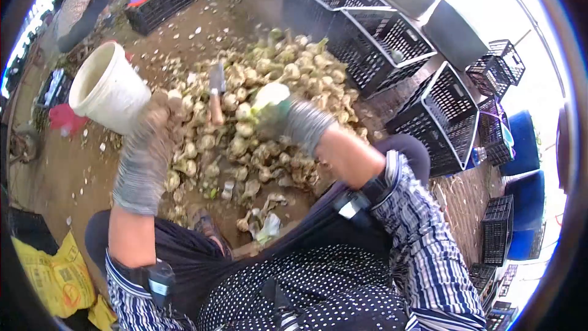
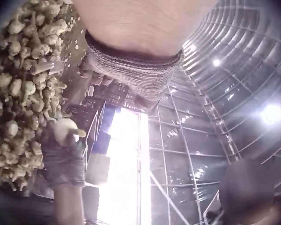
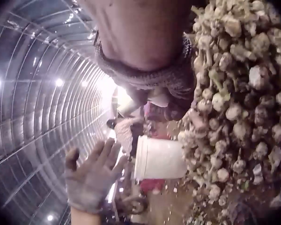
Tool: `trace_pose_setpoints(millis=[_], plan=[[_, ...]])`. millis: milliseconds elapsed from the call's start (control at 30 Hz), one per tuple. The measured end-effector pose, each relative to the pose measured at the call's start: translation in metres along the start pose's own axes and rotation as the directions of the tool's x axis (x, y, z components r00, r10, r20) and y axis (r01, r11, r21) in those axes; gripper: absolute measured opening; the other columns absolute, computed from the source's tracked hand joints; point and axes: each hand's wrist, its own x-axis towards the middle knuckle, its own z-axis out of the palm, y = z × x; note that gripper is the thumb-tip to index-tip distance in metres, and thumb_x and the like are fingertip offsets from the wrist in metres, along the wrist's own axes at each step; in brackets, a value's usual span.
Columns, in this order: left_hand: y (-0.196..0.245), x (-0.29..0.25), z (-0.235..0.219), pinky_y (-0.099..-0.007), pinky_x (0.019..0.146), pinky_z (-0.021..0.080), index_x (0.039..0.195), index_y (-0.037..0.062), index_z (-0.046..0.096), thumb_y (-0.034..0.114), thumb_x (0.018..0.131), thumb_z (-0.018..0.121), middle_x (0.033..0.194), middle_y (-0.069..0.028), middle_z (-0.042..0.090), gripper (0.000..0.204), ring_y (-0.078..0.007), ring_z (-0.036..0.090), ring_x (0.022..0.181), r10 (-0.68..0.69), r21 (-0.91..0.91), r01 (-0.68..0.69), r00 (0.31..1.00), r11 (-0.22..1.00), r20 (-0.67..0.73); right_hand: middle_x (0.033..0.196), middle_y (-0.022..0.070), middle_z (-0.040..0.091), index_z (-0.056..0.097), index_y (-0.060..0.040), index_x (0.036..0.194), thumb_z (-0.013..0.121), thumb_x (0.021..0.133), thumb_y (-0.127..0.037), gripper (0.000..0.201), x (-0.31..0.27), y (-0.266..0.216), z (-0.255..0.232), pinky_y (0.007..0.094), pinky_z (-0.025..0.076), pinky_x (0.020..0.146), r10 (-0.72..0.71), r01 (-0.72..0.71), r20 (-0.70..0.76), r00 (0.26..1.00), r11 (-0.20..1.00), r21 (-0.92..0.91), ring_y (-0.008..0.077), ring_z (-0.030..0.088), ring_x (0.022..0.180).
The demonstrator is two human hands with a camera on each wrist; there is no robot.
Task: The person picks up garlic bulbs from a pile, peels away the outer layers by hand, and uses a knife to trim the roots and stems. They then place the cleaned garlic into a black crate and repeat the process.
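A heap of pale, dirt-covered bulbs (image 1: pixel 294 73) with stalks lies on the ground in front of the person. The gloved right hand (image 1: pixel 300 124) grips a larger white, rounded bulb (image 1: pixel 272 94) with some green on it, held over the heap. In the left wrist view that white bulb (image 2: pixel 65 131) shows at the right hand's fingers. The gloved left hand (image 1: pixel 147 153), blurred in the head view, is beside the bucket; in the right wrist view its fingers (image 3: pixel 103 152) are spread and hold nothing. A knife with a wooden handle (image 1: pixel 215 109) rests on the heap between the hands.
A white bucket (image 1: pixel 113 89) stands left of the heap. Black plastic crates (image 1: pixel 383 49) line the right side, with blue-backed chairs (image 1: pixel 523 144) beyond. A yellow sack (image 1: pixel 58 273) lies at lower left. Another person (image 1: pixel 82 3) crouches at far left.
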Motion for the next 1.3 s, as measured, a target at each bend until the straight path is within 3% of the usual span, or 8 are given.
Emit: trace_pose_setpoints(millis=[200,333,467,500,633,733,933,1300], plan=[[0.015,-0.012,-0.016,-0.0373,0.094,0.046,0.129,-0.0005,0.043,0.038,0.086,0.058,0.125,-0.0181,0.052,0.06,-0.0273,0.053,0.112,-0.05,-0.183,0.039,0.997,0.982,-0.056,0.094,0.006,0.063,0.061,-0.0112,0.093,0.061,0.08,-0.016,0.014,-0.04,-0.18,-0.089,0.0366,0.052,0.08,-0.4,0.309,-0.537,0.743,0.916,-0.255,0.0221,0.061,0.088],[0.015,-0.01,-0.005,-0.0366,0.097,0.043,0.132,-0.0018,0.04,0.035,0.091,0.048,0.129,-0.0197,0.049,0.055,-0.0271,0.051,0.115,-0.084,-0.095,0.078,0.994,0.992,-0.065,0.101,0.0073,0.063,0.061,-0.0111,0.103,0.062,0.082,-0.022,0.024,-0.027,-0.19,-0.077,0.0369,0.05,0.085,-0.623,-0.244,-0.499,0.603,0.452,-0.858,0.0223,0.06,0.094],[0.009,-0.007,-0.008,-0.0369,0.099,0.042,0.132,-0.0018,0.039,0.034,0.092,0.047,0.129,-0.0202,0.048,0.055,-0.0272,0.05,0.116,-0.096,-0.142,0.102,0.994,0.985,0.05,0.108,0.0086,0.063,0.06,-0.011,0.113,0.063,0.084,-0.028,0.034,-0.018,-0.097,0.053,0.0372,0.048,0.091,0.056,-0.522,-0.539,0.841,-0.184,-0.833,0.0225,0.059,0.1],[0.01,-0.006,-0.004,-0.037,0.098,0.042,0.133,-0.0022,0.039,0.034,0.092,0.047,0.129,-0.02,0.048,0.056,-0.0266,0.051,0.115,-0.111,-0.137,0.117,0.992,0.984,0.053,0.114,0.0099,0.061,0.056,-0.0111,0.122,0.058,0.086,-0.041,0.047,-0.04,-0.05,0.009,0.0365,0.046,0.094,0.106,-0.135,-0.112,0.988,0.241,-0.961,0.0244,0.059,0.101],[0.011,-0.007,0.006,-0.0366,0.098,0.042,0.133,-0.0035,0.037,0.034,0.092,0.047,0.129,-0.0202,0.048,0.056,-0.0264,0.051,0.116,-0.126,-0.099,0.132,0.99,0.986,0.061,0.114,0.0209,0.06,0.053,-0.0047,0.122,0.06,0.082,-0.024,0.045,-0.065,0.027,0.023,0.0411,0.048,0.087,0.617,0.009,-0.306,0.725,-0.453,-0.891,0.0324,0.059,0.106],[0.017,-0.009,0.0,-0.0362,0.098,0.041,0.133,-0.0043,0.037,0.034,0.092,0.047,0.129,-0.0205,0.048,0.057,-0.0263,0.05,0.117,-0.167,-0.051,0.173,0.98,0.984,0.105,0.104,0.0175,0.065,0.065,-0.004,0.102,0.059,0.078,-0.016,0.028,-0.073,0.04,0.002,0.0398,0.051,0.078,0.468,-0.072,-0.388,0.794,-0.561,-0.824,0.0307,0.063,0.097],[0.001,-0.021,0.017,-0.0391,0.069,0.058,0.11,-0.0011,0.056,0.036,0.073,0.072,0.101,-0.0211,0.061,0.055,-0.0327,0.063,0.089,0.104,0.121,-0.073,0.954,0.99,-0.281,0.092,0.0154,0.068,0.069,-0.0057,0.092,0.061,0.077,-0.016,0.021,-0.07,0.097,0.02,0.0395,0.053,0.074,0.58,0.314,0.056,0.813,-0.354,-0.881,0.031,0.066,0.088],[0.027,-0.06,-0.043,-0.0395,0.103,0.038,0.138,-0.0068,0.023,0.036,0.089,0.054,0.134,-0.0238,0.041,0.072,-0.0294,0.046,0.122,-0.145,-0.03,0.143,0.988,0.989,-0.06,0.112,0.0106,0.062,0.067,-0.0106,0.101,0.052,0.086,-0.024,0.026,-0.081,0.262,0.126,0.0427,0.05,0.081,0.8,0.802,0.471,0.372,-0.022,-0.597,0.0299,0.06,0.102]])
